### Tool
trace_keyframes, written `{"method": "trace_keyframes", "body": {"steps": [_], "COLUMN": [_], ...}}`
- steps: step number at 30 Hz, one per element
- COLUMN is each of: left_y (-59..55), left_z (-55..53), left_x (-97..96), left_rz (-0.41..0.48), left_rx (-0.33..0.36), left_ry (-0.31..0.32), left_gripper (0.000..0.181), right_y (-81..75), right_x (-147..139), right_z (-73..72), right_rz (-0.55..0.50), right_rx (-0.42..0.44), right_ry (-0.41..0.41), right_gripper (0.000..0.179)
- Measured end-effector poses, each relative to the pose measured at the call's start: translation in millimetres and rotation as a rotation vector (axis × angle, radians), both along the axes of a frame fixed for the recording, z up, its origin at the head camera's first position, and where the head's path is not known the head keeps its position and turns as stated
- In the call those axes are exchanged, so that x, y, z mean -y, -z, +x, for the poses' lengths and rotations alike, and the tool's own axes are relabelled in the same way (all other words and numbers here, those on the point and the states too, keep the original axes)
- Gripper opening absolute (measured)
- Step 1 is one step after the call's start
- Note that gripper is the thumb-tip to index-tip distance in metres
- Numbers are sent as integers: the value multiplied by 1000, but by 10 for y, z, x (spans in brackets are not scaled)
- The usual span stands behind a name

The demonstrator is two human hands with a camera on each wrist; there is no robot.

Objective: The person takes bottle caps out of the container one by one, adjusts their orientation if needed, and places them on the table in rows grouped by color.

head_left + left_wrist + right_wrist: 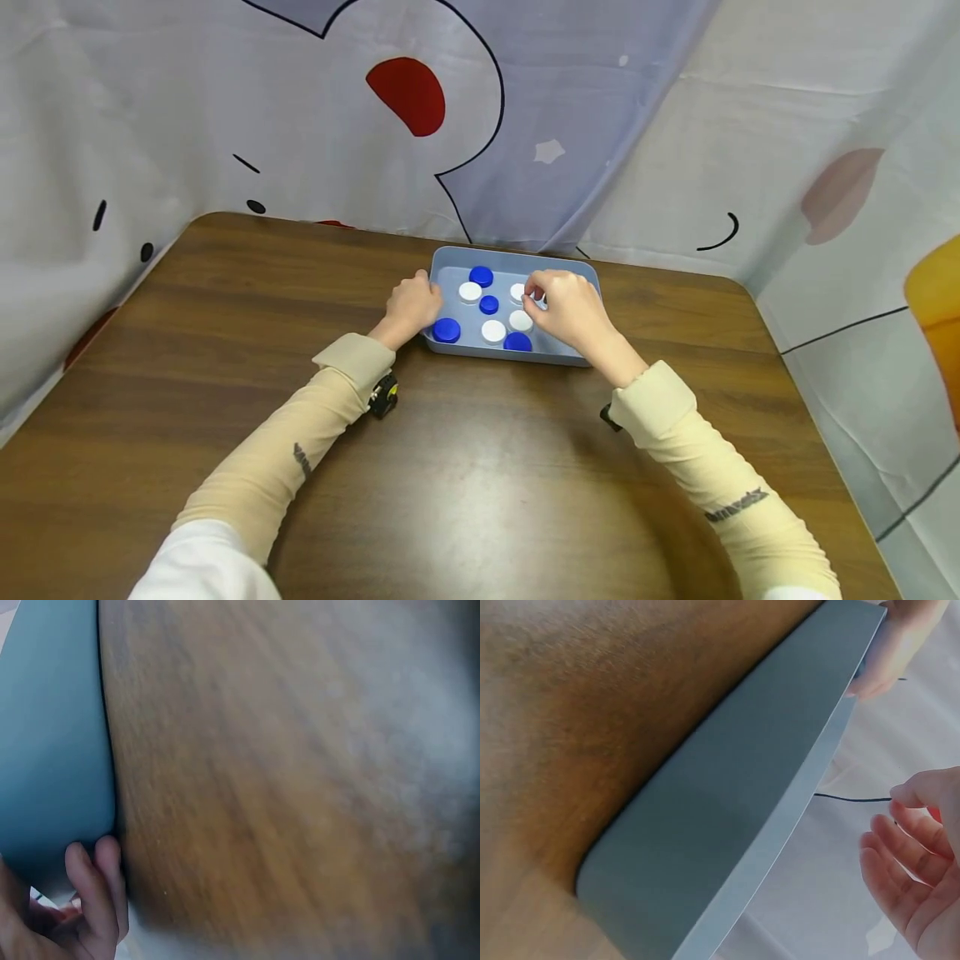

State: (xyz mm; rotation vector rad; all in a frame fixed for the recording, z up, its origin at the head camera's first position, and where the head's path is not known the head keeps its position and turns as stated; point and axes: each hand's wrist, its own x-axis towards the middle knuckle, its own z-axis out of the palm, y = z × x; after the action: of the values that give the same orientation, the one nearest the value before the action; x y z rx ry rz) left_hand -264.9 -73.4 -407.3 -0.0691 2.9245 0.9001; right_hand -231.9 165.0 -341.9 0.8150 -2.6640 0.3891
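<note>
A shallow blue-grey tray (510, 353) stands at the back of the table, holding several round blue caps (446, 331) and white caps (493, 332) of differing sizes. At the tray's left end, my left hand (412, 307) grips the wall, its fingers (94, 892) against the outer side near a corner. Over the right half of the tray hovers my right hand (570, 308), loosely curled, with thumb and forefinger close together. Nothing shows between those fingers in the right wrist view. A white cap (517, 292) is partly hidden behind them.
The brown wooden table (465, 483) extends in front of and beside the tray. Right behind its far edge hangs a printed curtain (300, 100), which continues along the left and right sides.
</note>
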Motion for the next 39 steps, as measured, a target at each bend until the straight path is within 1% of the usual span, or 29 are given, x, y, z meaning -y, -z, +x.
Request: {"method": "trace_keyframes", "body": {"steps": [6, 10, 14, 22, 30, 39], "left_y": [-19, -7, 13, 32, 33, 5], "left_z": [26, 44, 57, 57, 67, 94], "left_x": [-10, -13, -31, -83, -142, -175], "left_rz": [17, 23, 25, 13, -10, -22], "left_rx": [-9, -27, -49, -72, -68, -64], "left_ry": [-3, -7, -22, -28, -29, -41], "left_gripper": [41, 37, 32, 29, 31, 31], "right_y": [-32, -61, -107, -197, -192, -176], "right_x": [46, 88, 140, 229, 295, 379], "right_z": [-127, -237, -341, -497, -662, -826], "right_rz": [5, 47, 95, 130, 168, 260], "right_rx": [14, 26, 39, 92, 156, 238], "right_ry": [-21, -30, -48, -73, -106, -143], "right_gripper": [8, 8, 8, 13, 19, 26]}}
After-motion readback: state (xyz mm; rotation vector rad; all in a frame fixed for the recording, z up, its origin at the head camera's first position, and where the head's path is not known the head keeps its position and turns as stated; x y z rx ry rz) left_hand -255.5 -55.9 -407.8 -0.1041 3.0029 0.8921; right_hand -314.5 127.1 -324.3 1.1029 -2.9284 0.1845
